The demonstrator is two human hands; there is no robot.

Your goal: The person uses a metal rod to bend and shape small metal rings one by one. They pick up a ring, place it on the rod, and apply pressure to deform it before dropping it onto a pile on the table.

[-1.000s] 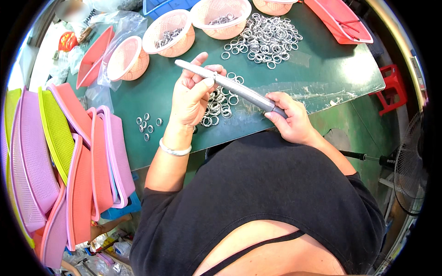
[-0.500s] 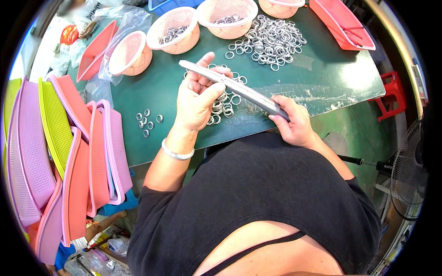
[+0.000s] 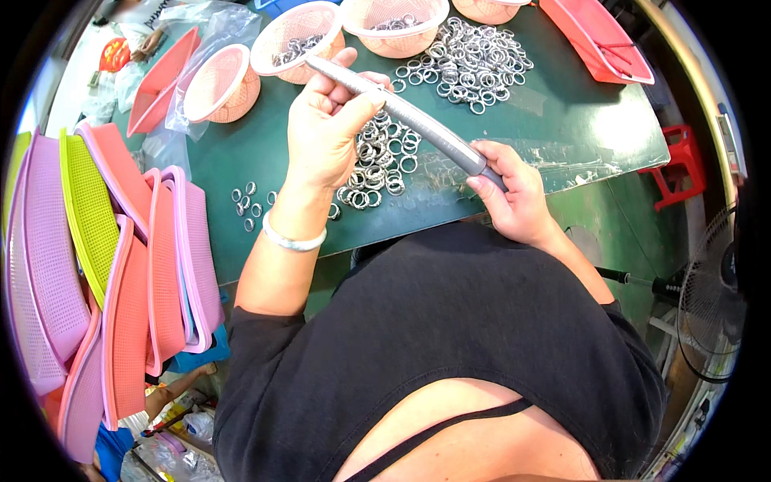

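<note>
A long, tapered grey metal ring mandrel (image 3: 434, 132) slants across in front of me above the table, its narrow end at the far left. My right hand (image 3: 514, 193) is closed round its thick dark end. Toward the narrow end, my left hand (image 3: 329, 132) has the thumb across the near side and the fingers curled behind. Whether a ring sits under those fingers I cannot tell. Below the mandrel lies a pile of silver rings (image 3: 373, 165), partly covered by my left hand. A few loose rings (image 3: 249, 207) lie left of my left wrist.
A bigger heap of rings (image 3: 474, 64) is farther back on the green table (image 3: 594, 120). Pink baskets (image 3: 229, 88) line the far side, some holding rings. A red tray (image 3: 594, 40) stands far right. Stacked coloured baskets (image 3: 128, 321) crowd the left; a fan (image 3: 711, 297) stands right.
The mandrel's narrow end has moved away from me and up, with my left hand following it. My right hand keeps its grip on the thick end. The view has shifted slightly.
</note>
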